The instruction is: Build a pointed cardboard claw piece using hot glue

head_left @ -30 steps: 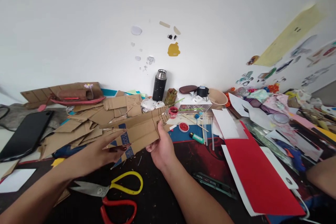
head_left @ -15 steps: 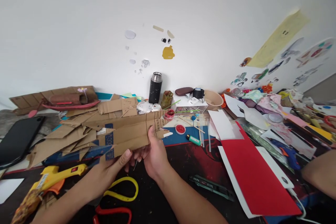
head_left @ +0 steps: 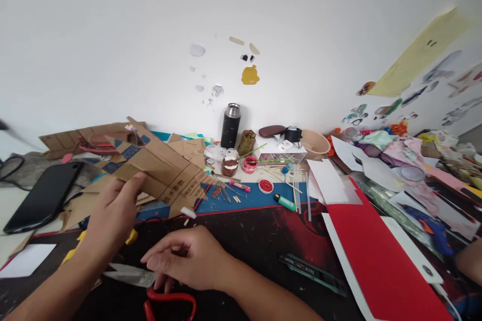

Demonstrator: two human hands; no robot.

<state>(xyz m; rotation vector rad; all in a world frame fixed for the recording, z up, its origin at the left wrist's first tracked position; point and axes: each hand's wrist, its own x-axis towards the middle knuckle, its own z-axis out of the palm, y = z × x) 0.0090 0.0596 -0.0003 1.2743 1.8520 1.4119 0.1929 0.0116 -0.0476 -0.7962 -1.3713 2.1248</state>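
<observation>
My left hand [head_left: 115,205] grips a creased piece of brown cardboard [head_left: 158,163] with blue printing, between thumb and fingers. It is held raised and tilted over the cardboard pile at the left. My right hand [head_left: 188,256] is empty, its fingers loosely bent and apart, above the red-handled scissors [head_left: 137,277] on the dark mat. Its lower fingertips are by the scissors' pivot; whether they touch it I cannot tell. Behind my left wrist, a yellow glue gun [head_left: 131,236] is mostly hidden.
A black phone [head_left: 43,195] lies at the left. A black flask [head_left: 231,125] and paint pots stand along the wall. A green cutter [head_left: 312,273], a glue stick [head_left: 285,202] and red card [head_left: 391,261] lie to the right. Another person's arm [head_left: 469,263] shows at the right edge.
The cardboard has moved left and tilted, now in my left hand alone. My right hand has let go of it and come down to the scissors. The view has shifted slightly.
</observation>
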